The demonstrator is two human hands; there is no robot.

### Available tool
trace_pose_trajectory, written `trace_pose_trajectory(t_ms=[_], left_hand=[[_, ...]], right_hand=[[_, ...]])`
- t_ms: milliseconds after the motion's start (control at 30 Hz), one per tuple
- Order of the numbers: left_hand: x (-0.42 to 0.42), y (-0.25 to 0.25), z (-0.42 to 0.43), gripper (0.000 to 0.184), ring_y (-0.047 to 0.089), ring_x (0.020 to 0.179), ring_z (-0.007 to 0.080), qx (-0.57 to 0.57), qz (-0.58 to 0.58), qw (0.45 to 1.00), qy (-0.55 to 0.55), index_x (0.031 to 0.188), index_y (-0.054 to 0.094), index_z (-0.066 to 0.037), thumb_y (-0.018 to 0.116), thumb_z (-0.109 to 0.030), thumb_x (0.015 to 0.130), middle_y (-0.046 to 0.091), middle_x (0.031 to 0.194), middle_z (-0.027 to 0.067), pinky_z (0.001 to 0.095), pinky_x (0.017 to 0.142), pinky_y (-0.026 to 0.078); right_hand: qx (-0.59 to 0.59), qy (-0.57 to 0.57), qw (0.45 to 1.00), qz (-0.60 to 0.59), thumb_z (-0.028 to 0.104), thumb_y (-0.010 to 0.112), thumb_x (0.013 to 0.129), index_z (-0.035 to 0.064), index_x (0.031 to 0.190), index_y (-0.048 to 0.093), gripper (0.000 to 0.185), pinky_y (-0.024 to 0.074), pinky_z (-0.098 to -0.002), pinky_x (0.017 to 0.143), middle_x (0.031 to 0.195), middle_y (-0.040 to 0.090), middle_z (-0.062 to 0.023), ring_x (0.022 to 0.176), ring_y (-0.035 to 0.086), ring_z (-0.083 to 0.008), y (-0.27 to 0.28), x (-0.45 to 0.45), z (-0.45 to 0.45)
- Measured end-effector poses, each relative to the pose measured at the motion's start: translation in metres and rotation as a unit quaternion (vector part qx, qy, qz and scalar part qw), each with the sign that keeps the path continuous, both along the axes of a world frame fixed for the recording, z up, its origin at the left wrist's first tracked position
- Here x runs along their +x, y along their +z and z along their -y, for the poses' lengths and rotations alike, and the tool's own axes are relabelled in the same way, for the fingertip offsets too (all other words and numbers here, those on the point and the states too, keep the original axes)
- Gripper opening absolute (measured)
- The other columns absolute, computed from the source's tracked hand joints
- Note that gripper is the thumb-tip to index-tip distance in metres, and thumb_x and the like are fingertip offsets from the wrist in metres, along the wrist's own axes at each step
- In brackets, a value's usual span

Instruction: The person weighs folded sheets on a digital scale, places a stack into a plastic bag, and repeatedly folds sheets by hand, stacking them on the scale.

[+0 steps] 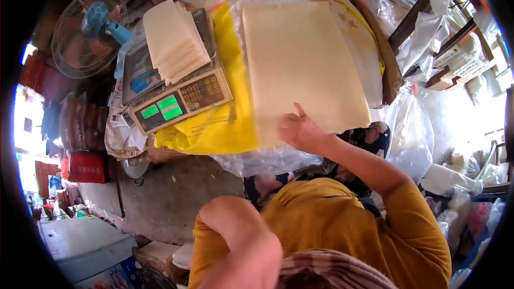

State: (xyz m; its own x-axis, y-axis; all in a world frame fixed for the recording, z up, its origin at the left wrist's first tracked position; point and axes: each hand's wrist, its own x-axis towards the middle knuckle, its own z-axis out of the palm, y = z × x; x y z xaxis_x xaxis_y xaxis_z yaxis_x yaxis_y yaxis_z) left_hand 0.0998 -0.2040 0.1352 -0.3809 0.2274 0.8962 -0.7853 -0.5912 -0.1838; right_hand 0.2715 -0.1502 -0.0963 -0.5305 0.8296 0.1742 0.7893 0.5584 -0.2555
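My right hand [302, 131] is over the near edge of a large stack of pale cream sheets [305, 64]. One finger stands up apart from the others, which are blurred; nothing shows between them. At the bottom left my left arm is bent back towards the camera and smeared by motion; its fingers cannot be made out. A smaller fanned pile of folded cream sheets [174, 40] rests on the tray of a digital scale [201, 95] with a lit green display. Yellow plastic [214, 131] lies beneath the scale and beside the large stack.
A fan [96, 21] stands at the upper left. Clear plastic [267, 161] hangs over the table's near edge. At the right is a clear plastic bag [412, 128], with cluttered shelves behind. A pale chest [88, 241] stands at the lower left.
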Motion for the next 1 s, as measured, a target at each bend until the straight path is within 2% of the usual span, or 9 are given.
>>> trace_pose_trajectory(t_ms=[333, 467, 500, 567, 600, 667, 800, 933, 1000], left_hand=[[0.001, 0.000, 0.017, 0.040, 0.049, 0.104, 0.0261, -0.003, -0.063, 0.998, -0.010, 0.121, 0.051, -0.005, 0.057, -0.003, 0.081, 0.048, 0.114, 0.0082, 0.0340, 0.085, 0.044], [-0.004, -0.036, 0.006, 0.036, 0.055, 0.093, 0.0314, 0.008, -0.188, 0.982, -0.023, 0.112, 0.055, 0.000, 0.061, -0.002, 0.077, 0.055, 0.101, 0.0132, 0.0363, 0.077, 0.047], [-0.009, -0.059, -0.002, 0.036, 0.056, 0.090, 0.0328, -0.019, -0.363, 0.931, 0.021, 0.110, 0.056, 0.001, 0.063, -0.002, 0.075, 0.057, 0.097, 0.0145, 0.0369, 0.075, 0.047], [-0.010, -0.111, -0.033, 0.034, 0.059, 0.085, 0.0355, -0.009, -0.790, 0.538, 0.293, 0.106, 0.058, 0.003, 0.065, -0.002, 0.073, 0.060, 0.090, 0.0170, 0.0380, 0.071, 0.049], [0.012, -0.142, -0.066, 0.035, 0.060, 0.088, 0.0342, -0.073, -0.522, 0.782, 0.334, 0.103, 0.060, 0.001, 0.065, -0.001, 0.068, 0.063, 0.097, 0.0167, 0.0412, 0.078, 0.050], [0.024, -0.223, -0.096, 0.036, 0.061, 0.089, 0.0339, -0.120, -0.673, 0.635, 0.360, 0.105, 0.061, -0.003, 0.067, -0.001, 0.069, 0.064, 0.099, 0.0141, 0.0401, 0.080, 0.050], [0.041, -0.255, -0.104, 0.041, 0.056, 0.106, 0.0271, -0.310, -0.680, 0.630, 0.212, 0.114, 0.056, -0.006, 0.068, -0.015, 0.076, 0.061, 0.112, 0.0099, 0.0410, 0.094, 0.041], [0.046, -0.314, -0.115, 0.058, 0.045, 0.122, 0.0221, -0.251, -0.735, 0.583, 0.238, 0.132, 0.042, -0.011, 0.052, -0.046, 0.087, 0.051, 0.130, 0.0062, 0.0392, 0.109, 0.026], [0.051, -0.307, -0.113, 0.062, 0.042, 0.126, 0.0210, -0.285, -0.737, 0.576, 0.209, 0.134, 0.041, -0.011, 0.046, -0.053, 0.089, 0.049, 0.134, 0.0065, 0.0402, 0.112, 0.022]], right_hand=[[-0.009, 0.004, 0.987, 0.163, 0.017, 0.056, 0.080, 0.0121, 0.077, 0.057, 0.005, 0.0198, -0.0611, 0.108, 0.085, 0.053, -0.0056, 0.099, 0.055, -0.0240, -0.006, -0.017, -0.005], [0.009, -0.085, 0.994, -0.066, 0.011, 0.057, 0.079, 0.0051, 0.071, 0.062, 0.011, 0.0454, -0.0475, 0.084, 0.077, 0.062, -0.0104, 0.076, 0.062, -0.0246, -0.006, -0.009, -0.012], [-0.048, -0.178, 0.965, -0.189, 0.009, 0.057, 0.079, 0.0045, 0.070, 0.062, 0.011, 0.0479, -0.0427, 0.076, 0.073, 0.062, -0.0098, 0.071, 0.062, -0.0225, -0.005, 0.003, -0.019], [-0.113, -0.398, 0.809, -0.418, 0.006, 0.057, 0.081, 0.0029, 0.068, 0.061, 0.014, 0.0448, -0.0304, 0.051, 0.060, 0.059, -0.0037, 0.055, 0.054, -0.0133, 0.011, 0.038, -0.033], [-0.136, -0.390, 0.701, -0.582, 0.004, 0.056, 0.082, 0.0022, 0.070, 0.061, 0.014, 0.0443, -0.0279, 0.052, 0.060, 0.056, 0.0022, 0.056, 0.052, -0.0105, 0.005, 0.072, -0.038], [-0.189, -0.304, 0.720, -0.595, 0.016, 0.060, 0.087, 0.0020, 0.095, 0.064, 0.017, 0.0488, -0.0295, 0.074, 0.088, 0.065, -0.0017, 0.082, 0.060, -0.0139, 0.004, 0.088, -0.030], [0.026, -0.185, 0.970, -0.156, 0.033, 0.060, 0.090, 0.0040, 0.122, 0.056, 0.044, 0.0409, -0.0411, 0.099, 0.126, 0.057, -0.0141, 0.122, 0.050, -0.0288, -0.006, 0.043, 0.008], [-0.349, -0.264, 0.850, -0.294, 0.052, 0.062, 0.083, 0.0047, 0.136, 0.042, 0.074, 0.0305, -0.0447, 0.107, 0.143, 0.040, -0.0139, 0.133, 0.036, -0.0331, 0.024, 0.063, -0.020], [-0.251, -0.156, 0.945, -0.138, 0.052, 0.064, 0.081, 0.0046, 0.136, 0.041, 0.076, 0.0318, -0.0446, 0.107, 0.140, 0.042, -0.0167, 0.131, 0.038, -0.0330, 0.058, 0.069, -0.038]])
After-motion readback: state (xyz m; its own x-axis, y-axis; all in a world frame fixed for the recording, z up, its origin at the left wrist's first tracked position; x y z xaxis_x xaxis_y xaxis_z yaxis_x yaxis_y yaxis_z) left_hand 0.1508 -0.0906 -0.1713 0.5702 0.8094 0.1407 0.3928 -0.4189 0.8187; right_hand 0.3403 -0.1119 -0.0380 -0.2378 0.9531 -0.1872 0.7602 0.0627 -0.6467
